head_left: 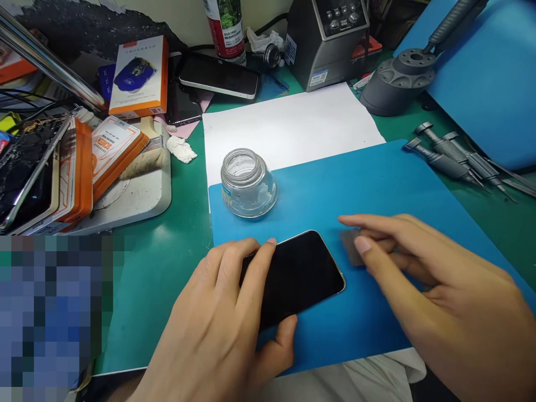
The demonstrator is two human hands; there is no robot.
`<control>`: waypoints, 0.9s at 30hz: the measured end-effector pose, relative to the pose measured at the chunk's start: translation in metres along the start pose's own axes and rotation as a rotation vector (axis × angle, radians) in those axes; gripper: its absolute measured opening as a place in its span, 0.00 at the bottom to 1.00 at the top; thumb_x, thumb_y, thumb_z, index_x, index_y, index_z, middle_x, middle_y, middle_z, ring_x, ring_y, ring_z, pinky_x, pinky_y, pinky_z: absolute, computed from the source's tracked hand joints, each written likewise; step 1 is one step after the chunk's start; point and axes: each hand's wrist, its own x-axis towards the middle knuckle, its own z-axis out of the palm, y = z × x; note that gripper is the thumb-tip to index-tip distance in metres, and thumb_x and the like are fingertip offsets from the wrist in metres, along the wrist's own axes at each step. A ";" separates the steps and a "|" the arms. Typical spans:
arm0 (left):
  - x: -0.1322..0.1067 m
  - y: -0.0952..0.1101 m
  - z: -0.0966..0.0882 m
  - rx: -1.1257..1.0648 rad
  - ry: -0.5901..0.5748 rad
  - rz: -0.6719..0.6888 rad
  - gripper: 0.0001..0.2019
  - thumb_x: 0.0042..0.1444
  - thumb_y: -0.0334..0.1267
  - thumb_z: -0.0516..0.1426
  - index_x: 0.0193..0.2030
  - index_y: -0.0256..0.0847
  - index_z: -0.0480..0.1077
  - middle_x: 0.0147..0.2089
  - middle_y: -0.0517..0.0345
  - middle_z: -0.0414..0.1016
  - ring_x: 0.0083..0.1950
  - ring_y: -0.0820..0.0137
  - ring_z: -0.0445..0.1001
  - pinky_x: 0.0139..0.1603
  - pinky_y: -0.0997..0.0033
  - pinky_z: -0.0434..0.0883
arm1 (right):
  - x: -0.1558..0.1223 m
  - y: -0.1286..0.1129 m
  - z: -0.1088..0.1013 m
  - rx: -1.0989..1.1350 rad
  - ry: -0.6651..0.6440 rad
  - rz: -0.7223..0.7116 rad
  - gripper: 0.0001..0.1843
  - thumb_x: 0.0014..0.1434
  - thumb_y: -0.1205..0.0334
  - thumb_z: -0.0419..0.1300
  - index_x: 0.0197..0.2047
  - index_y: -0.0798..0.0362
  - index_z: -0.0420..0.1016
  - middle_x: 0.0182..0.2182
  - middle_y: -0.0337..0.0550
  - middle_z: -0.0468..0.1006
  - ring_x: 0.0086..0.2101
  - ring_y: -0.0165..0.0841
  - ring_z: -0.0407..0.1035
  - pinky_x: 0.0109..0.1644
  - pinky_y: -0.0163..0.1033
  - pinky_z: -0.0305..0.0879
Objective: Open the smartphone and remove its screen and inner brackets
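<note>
A black phone (299, 273) lies screen up on a blue mat (377, 184). My left hand (226, 324) rests on its near-left end, fingers on the glass and thumb against the near edge, holding it down. My right hand (435, 285) sits just right of the phone, fingers pinched on a small thin grey card-like piece (350, 245) that is blurred and lies flat on the mat beside the phone's far right corner. An empty clear glass jar (249, 183) stands at the mat's far left corner.
A white sheet (288, 125) lies beyond the mat. Grey screwdrivers (452, 153) and a round grey holder (397, 78) lie at right. Boxes (140, 75), another phone (220, 78), a cracked phone (25, 173) and a grey machine (326, 39) crowd the back and left.
</note>
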 end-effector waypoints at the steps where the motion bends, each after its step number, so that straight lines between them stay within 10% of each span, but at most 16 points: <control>1: 0.001 0.001 0.000 -0.001 0.002 -0.004 0.31 0.71 0.42 0.57 0.75 0.27 0.68 0.59 0.37 0.81 0.56 0.49 0.84 0.51 0.49 0.88 | 0.000 0.004 -0.002 -0.046 0.044 -0.004 0.10 0.83 0.57 0.63 0.59 0.43 0.87 0.48 0.38 0.91 0.36 0.30 0.84 0.27 0.32 0.72; 8: 0.008 0.007 0.000 0.041 -0.031 0.029 0.31 0.71 0.40 0.56 0.76 0.26 0.68 0.58 0.35 0.80 0.50 0.48 0.84 0.44 0.46 0.87 | 0.007 0.034 -0.005 -0.367 0.041 -0.356 0.16 0.80 0.70 0.62 0.64 0.53 0.86 0.55 0.52 0.85 0.46 0.42 0.82 0.36 0.44 0.71; 11: 0.009 0.004 -0.001 0.069 -0.050 0.065 0.31 0.79 0.51 0.57 0.75 0.26 0.68 0.58 0.33 0.80 0.50 0.47 0.84 0.43 0.46 0.87 | 0.009 0.039 -0.010 -0.309 -0.035 -0.496 0.24 0.79 0.72 0.61 0.74 0.55 0.79 0.68 0.58 0.81 0.63 0.52 0.78 0.60 0.54 0.78; 14: 0.012 0.001 -0.004 0.090 -0.074 0.099 0.30 0.84 0.56 0.53 0.73 0.27 0.69 0.57 0.34 0.81 0.48 0.49 0.85 0.43 0.49 0.87 | 0.011 0.040 -0.013 -0.046 -0.243 -0.585 0.31 0.84 0.60 0.61 0.84 0.58 0.65 0.77 0.52 0.76 0.78 0.40 0.66 0.83 0.46 0.63; 18: 0.015 0.001 -0.012 0.112 -0.108 0.104 0.30 0.87 0.57 0.45 0.73 0.31 0.69 0.57 0.36 0.82 0.47 0.51 0.86 0.41 0.51 0.86 | 0.014 0.043 -0.008 -0.010 -0.350 -0.599 0.44 0.86 0.40 0.58 0.90 0.57 0.53 0.81 0.45 0.72 0.80 0.36 0.62 0.84 0.41 0.60; 27: 0.017 0.000 -0.025 0.204 -0.195 0.132 0.30 0.88 0.56 0.43 0.76 0.33 0.67 0.61 0.38 0.85 0.47 0.54 0.89 0.36 0.56 0.83 | 0.012 0.057 0.006 0.110 -0.376 -0.548 0.47 0.84 0.36 0.60 0.92 0.48 0.50 0.79 0.44 0.74 0.80 0.40 0.63 0.82 0.48 0.68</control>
